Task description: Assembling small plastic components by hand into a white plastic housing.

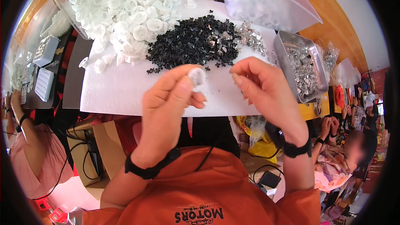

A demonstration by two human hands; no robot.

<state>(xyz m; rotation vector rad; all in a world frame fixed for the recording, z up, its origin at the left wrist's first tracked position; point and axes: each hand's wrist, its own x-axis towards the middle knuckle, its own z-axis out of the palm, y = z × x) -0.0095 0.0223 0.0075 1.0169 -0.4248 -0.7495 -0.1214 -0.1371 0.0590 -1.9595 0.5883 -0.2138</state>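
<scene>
head view: beyond the left hand [164,98] and off to its left spreads a heap of white plastic parts [137,16]. that hand pinches a white round part [197,76] between thumb and fingers. farther out, between both hands, lies a pile of small black pieces [183,43], with clear bits [251,37] at its right edge. the right hand [268,91] has curled fingers, thumb near forefinger; whether it grips anything, i cannot tell. just beyond its right side sits a metal tray [295,40].
</scene>
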